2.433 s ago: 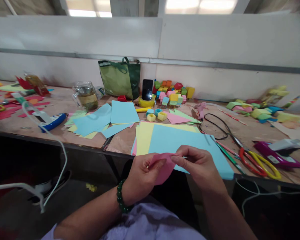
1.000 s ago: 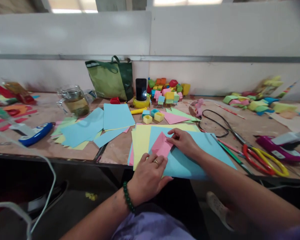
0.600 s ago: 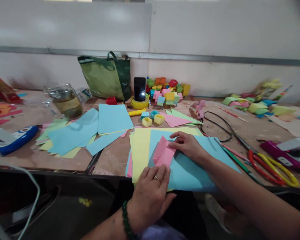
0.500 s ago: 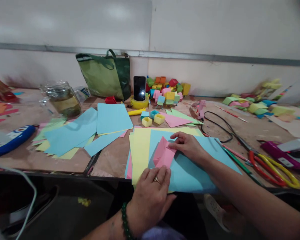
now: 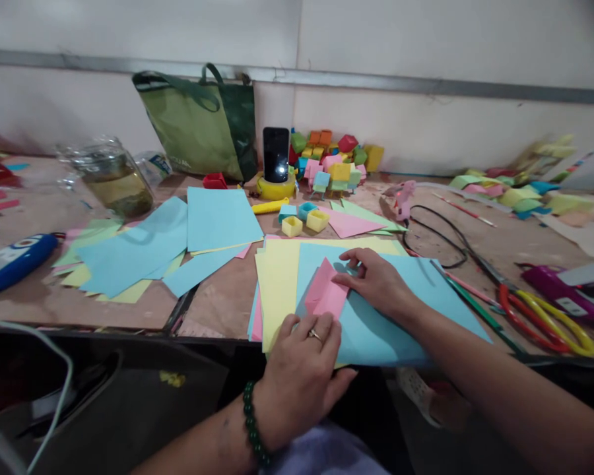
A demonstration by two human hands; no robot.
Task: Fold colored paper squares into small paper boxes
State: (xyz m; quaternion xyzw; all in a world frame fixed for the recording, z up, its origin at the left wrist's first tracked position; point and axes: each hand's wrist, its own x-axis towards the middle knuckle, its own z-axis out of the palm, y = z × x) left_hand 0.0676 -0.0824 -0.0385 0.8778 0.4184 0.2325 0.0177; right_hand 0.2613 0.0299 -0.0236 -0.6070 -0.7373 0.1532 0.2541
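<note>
A folded pink paper (image 5: 327, 293) lies on blue sheets (image 5: 391, 330) at the table's front edge, with yellow sheets (image 5: 280, 277) beside and under them. My left hand (image 5: 309, 359), wearing a ring and a green bead bracelet, presses its fingertips on the near end of the pink paper. Its fingers are together, bent over the paper, with the thumb apart. My right hand (image 5: 376, 280) pinches the pink paper's upper right edge between thumb and fingers. Part of the near end is hidden under my left fingers.
Left are loose sheets (image 5: 143, 244), a glass jar (image 5: 116, 178) and a blue glue gun (image 5: 20, 260). Behind stand a green bag (image 5: 198, 125), a phone (image 5: 276, 155) and small paper boxes (image 5: 317, 220). Right lie scissors (image 5: 539, 316), pencils (image 5: 480, 313), a cable (image 5: 440, 227) and a purple tool (image 5: 564, 290).
The camera view has tilted down, so the table items sit higher in the picture. Both hands remain at the pink paper, whose raised flap has barely changed.
</note>
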